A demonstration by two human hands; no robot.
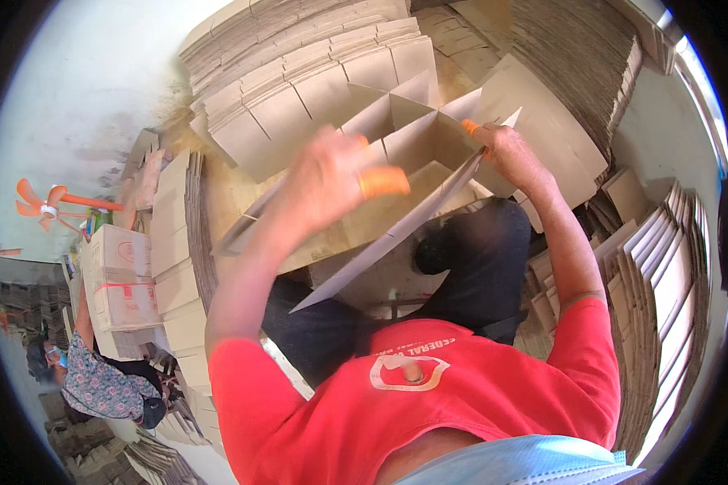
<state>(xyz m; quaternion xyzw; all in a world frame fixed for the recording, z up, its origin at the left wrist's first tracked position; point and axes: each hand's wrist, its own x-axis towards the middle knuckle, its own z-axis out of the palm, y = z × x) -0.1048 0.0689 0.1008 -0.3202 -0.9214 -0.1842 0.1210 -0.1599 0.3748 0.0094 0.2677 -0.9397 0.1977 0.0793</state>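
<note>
My left hand (pixel 332 174) blurred, fingers curled, orange fingertip cover on, grip on long cardboard strip (pixel 380 242) unclear. Right hand (pixel 505 149) pinches strip's far end at slotted cardboard grid (pixel 412 129) over lap. Risk: strip bows, slots misalign, grid buckles.

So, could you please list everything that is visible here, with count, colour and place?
cardboard divider grid: one, tan, centre, between both hands
long cardboard strip: one, tan-grey, slanting from the grid toward the lap
flat cardboard stacks: many, brown, all around the seat
closed cartons: a few, pale with red marks, left
fan: one, orange blades, far left
co-worker: one, patterned top, lower left
finger covers: at least two, orange, on both hands
left hand: blurred, raised above the grid
right hand: gripping the strip's upper end
red shirt, dark trousers: the person's own
</note>
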